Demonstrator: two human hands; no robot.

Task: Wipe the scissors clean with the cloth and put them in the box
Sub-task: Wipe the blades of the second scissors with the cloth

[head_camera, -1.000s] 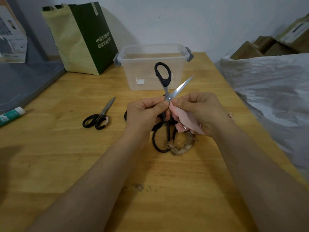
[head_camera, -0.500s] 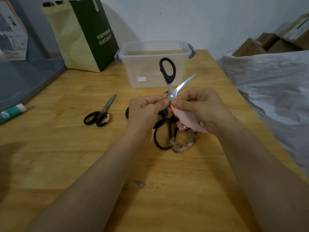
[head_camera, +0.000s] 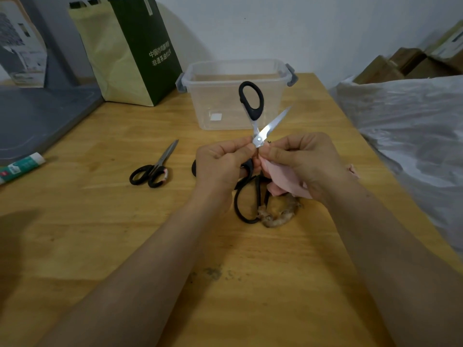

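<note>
Above the middle of the wooden worktop (head_camera: pixel 125 246), the black-handled steel scissors (head_camera: pixel 258 137) are held up in the air, between both hands. The left hand (head_camera: pixel 223 166) pinches them at the pivot with thumb and forefinger. The right hand (head_camera: pixel 308 161) has its fingers curled round a soft pink cloth (head_camera: pixel 283 181) and presses it against the metal just beside the pivot.

The scissors are spread into an X. One oval handle loop rises toward the far edge, and the bare blade slants toward the far right corner. The second handle shows below the left hand; the second blade is hidden, so I cannot tell whether the cloth wraps it. Their long axis stands steeply, running near edge to far edge.

By my reading, wiping is under way and nothing is boxed yet. The clear plastic box (head_camera: pixel 235 62) at the far edge looks to hold no scissors. Smaller black-handled scissors (head_camera: pixel 154 169) lie left of the hands, tips toward the far edge. Large black scissors (head_camera: pixel 246 206) lie beneath the hands, touching a brownish crumpled wad (head_camera: pixel 278 216). All three pairs appear left to put away.
</note>
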